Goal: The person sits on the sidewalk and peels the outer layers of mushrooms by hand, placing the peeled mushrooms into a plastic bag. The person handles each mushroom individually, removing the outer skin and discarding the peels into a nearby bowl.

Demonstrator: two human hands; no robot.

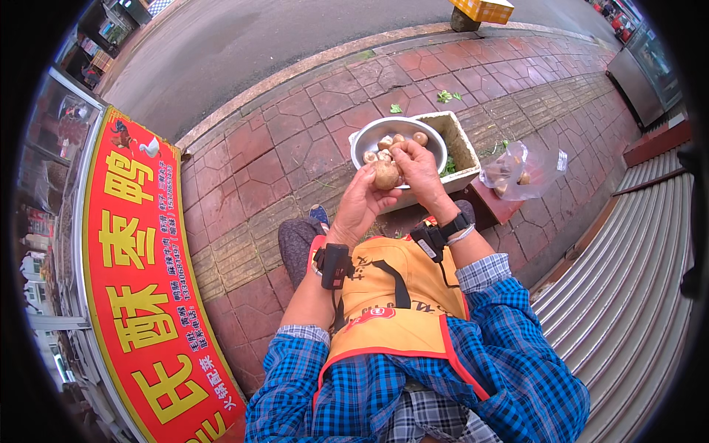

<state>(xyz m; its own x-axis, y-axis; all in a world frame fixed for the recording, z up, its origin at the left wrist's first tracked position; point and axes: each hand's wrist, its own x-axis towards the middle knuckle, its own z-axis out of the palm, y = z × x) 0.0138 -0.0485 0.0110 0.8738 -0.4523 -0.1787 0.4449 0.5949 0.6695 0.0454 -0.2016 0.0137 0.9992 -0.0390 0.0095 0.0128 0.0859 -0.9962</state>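
Note:
My left hand (360,205) grips a brown-capped mushroom (386,176) with its thumb and fingers, over the near edge of a metal bowl. Bent around the far right side of that same mushroom, my right hand (419,169) pinches at it; its fingertips are partly hidden. Several mushrooms (386,143) with pale stems lie in the metal bowl (370,132). The bowl rests on a white foam box (467,145), which has green leaves (448,165) inside. To the right, a clear plastic bag (534,171) containing mushrooms sits on a low red stool (490,206).
A red shop sign (138,266) bearing writing stands close on the left. On the right runs a corrugated metal shutter (620,266). Loose leaves (444,96) lie on the paving (310,133) beyond the bowl. An orange-yellow box (484,10) stands by the road (266,44).

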